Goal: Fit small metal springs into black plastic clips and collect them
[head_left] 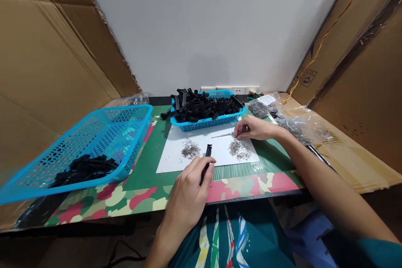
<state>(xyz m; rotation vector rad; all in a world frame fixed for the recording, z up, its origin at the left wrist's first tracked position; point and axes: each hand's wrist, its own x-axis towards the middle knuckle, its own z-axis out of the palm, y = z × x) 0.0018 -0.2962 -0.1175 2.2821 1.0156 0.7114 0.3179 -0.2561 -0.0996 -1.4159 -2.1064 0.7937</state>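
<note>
My left hand (pixel 191 186) is closed around a slim black plastic part (pixel 209 150), whose notched top end sticks up above the fingers. Over the right side of the white sheet (pixel 166 159), my right hand (pixel 246 127) pinches one end of a thin metal rod (pixel 222 135) that points left. Just below that hand lies a loose pile of tiny metal pieces (pixel 239 150). A second pile of similar tiny metal pieces (pixel 190 149) sits to the left of the black part. The shape of single pieces is too small to make out.
A blue basket (pixel 207 122) heaped with black plastic parts (pixel 204 105) stands behind the sheet. At left, a larger blue basket (pixel 136 146) holds fewer black parts (pixel 86 168). Clear bags of small metal pieces (pixel 259 109) lie at right. Cardboard walls (pixel 361 79) flank the table.
</note>
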